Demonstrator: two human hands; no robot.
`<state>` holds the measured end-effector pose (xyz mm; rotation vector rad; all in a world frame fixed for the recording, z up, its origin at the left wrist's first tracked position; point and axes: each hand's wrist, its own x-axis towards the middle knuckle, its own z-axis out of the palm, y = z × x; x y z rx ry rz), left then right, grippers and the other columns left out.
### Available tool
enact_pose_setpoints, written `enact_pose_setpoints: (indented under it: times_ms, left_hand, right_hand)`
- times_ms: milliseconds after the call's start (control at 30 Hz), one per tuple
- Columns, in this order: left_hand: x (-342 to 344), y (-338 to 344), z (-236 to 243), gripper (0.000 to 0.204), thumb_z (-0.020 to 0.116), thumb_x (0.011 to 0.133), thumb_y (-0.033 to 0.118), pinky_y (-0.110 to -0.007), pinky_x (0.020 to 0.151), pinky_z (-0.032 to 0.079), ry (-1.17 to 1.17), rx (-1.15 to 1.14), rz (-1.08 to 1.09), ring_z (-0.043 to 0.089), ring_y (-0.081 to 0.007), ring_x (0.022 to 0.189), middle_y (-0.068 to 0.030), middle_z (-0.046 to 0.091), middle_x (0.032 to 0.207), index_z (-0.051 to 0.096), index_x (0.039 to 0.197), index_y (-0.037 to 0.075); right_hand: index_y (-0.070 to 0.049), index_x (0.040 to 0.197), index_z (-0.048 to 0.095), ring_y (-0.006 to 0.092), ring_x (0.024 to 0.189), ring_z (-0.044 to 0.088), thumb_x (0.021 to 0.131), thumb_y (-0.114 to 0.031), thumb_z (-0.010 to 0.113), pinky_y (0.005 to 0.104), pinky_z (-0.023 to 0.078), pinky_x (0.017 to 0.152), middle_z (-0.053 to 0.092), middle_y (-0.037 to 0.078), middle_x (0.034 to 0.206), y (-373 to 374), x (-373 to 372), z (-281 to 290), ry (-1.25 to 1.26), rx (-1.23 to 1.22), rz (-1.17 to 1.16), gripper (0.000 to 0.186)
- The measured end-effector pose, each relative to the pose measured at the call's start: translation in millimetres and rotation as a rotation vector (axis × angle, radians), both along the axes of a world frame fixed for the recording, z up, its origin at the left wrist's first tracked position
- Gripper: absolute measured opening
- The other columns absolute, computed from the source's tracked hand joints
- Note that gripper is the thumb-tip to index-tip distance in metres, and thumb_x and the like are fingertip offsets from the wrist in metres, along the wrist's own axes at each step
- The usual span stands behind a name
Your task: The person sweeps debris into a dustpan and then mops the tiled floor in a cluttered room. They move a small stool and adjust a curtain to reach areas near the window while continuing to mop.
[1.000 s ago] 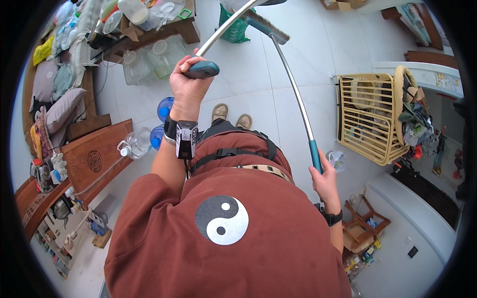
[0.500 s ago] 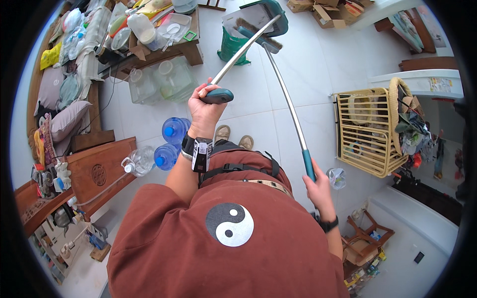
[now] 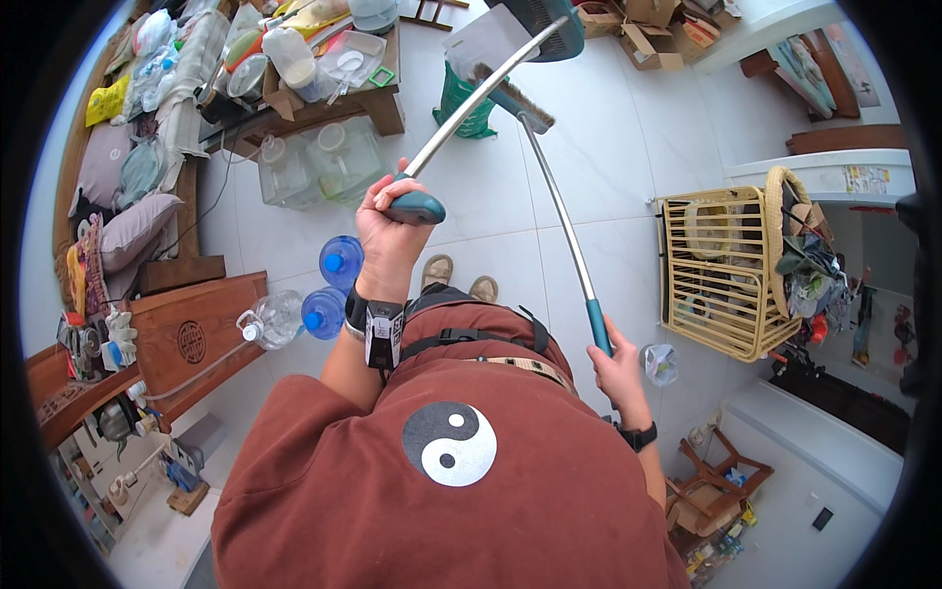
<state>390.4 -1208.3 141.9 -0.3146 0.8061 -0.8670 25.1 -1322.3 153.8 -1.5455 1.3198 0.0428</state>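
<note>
My left hand [image 3: 391, 228] is closed on the dark teal grip of a long-handled dustpan [image 3: 551, 31], its steel pole running up to the pan at the top of the view. My right hand [image 3: 614, 363] is wrapped round the teal end of a broom [image 3: 562, 218], whose bristled head is beneath the dustpan's pole. Beside the broom head stands a crumpled green bag [image 3: 461, 103] with a pale sheet or bag in its mouth. My feet in beige shoes show just beyond my waist.
A cluttered wooden table [image 3: 385, 116] has clear jugs [image 3: 343, 157] underneath. Blue water bottles [image 3: 329, 312] stand by a carved wooden bench [image 3: 147, 344] at left. A beige rattan seat [image 3: 716, 265] piled with items, a small bag [image 3: 660, 364] and cardboard boxes [image 3: 648, 44] are at right.
The dustpan has swung further into view at the top and shifted slightly right. The broom head has moved down and left, with my right hand a little left. Both hands keep their grips.
</note>
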Motion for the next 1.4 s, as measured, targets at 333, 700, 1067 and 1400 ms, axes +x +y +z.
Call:
enact_pose_setpoints:
  times_ms: [333,700,1067,1400]
  left_hand:
    - [1,24,0,0.028,0.049,0.082,0.001,-0.024,0.062,0.045,-0.024,-0.143,0.005,0.047,-0.0092,0.05,0.004,0.042,0.048,0.056,0.108,-0.005]
    - [-7,41,-32,0.03,0.05,0.082,0.002,-0.021,0.054,0.043,0.032,0.014,0.109,0.047,-0.008,0.048,0.0035,0.042,0.049,0.055,0.109,-0.008]
    - [3,10,-98,0.021,0.05,0.08,-0.002,-0.024,0.057,0.045,-0.064,0.132,0.132,0.044,-0.0104,0.046,0.0034,0.04,0.049,0.058,0.099,-0.005]
    - [3,24,-81,0.022,0.049,0.082,0.0,-0.022,0.055,0.043,-0.062,0.033,0.115,0.044,-0.0086,0.044,0.0035,0.039,0.049,0.057,0.103,-0.004]
  right_hand:
    - [-0.001,0.139,0.044,0.0052,0.052,0.045,0.083,-0.001,0.061,0.0235,0.04,0.046,0.062,0.004,0.086,7,-63,70,0.057,0.049,-0.079,0.059]
    - [-0.001,0.138,0.045,0.0107,0.065,0.05,0.082,-0.002,0.062,0.0269,0.046,0.06,0.06,0.006,0.081,-27,-74,61,0.112,-0.271,0.059,0.059]
    - [-0.003,0.137,0.047,0.0122,0.057,0.048,0.081,-0.008,0.061,0.0295,0.043,0.055,0.054,0.007,0.068,-62,-37,49,0.213,-0.295,0.171,0.058]
    - [-0.004,0.14,0.044,0.007,0.043,0.046,0.082,-0.003,0.06,0.0247,0.037,0.038,0.052,0.0,0.061,-66,-45,27,0.08,-0.077,-0.014,0.06]
